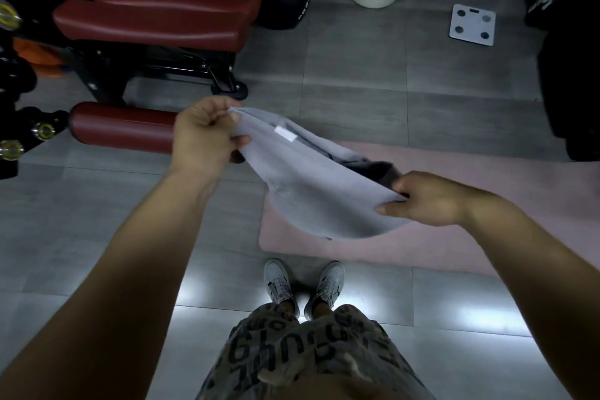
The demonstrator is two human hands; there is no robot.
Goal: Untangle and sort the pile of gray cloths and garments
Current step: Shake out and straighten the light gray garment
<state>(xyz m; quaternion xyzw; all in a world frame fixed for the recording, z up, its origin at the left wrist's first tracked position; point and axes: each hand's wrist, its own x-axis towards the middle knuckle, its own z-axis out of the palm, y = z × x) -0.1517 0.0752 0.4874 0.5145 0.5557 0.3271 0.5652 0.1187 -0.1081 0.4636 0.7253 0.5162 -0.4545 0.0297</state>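
Head view: you are standing and holding a gray cloth (311, 185) stretched in the air between your two hands, over the edge of a pink mat (454, 237) on the floor.
Left hand: your left hand (203, 136) is gripping one top corner, with the fingers curled round the bunched edge and the thumb pressing on the near face.
Right hand: your right hand (428, 201) is pinching the opposite corner, thumb and fingers closing on the fabric.
Cloth position: it is hanging between both hands and sagging below the line that joins them.
White tag (285, 134): it is sitting on the upper edge, near your left hand.
Darker fold (373, 169): it is showing just beside your right fingers, behind the pale panel. You cannot tell whether it is a second piece or the same one's inside.
Handling: it is looking soft, light and limp, and probably neither slippery nor fragile. It is likely drooping wherever you are not supporting it.
Where to hold: the corners and the tagged edge are probably giving you the surest grip.
Long axis: it is running from your left hand to your right hand, sloping down toward the right one.
Facing: the tagged edge is pointing away from you, and the sagging belly is hanging toward your shoes.
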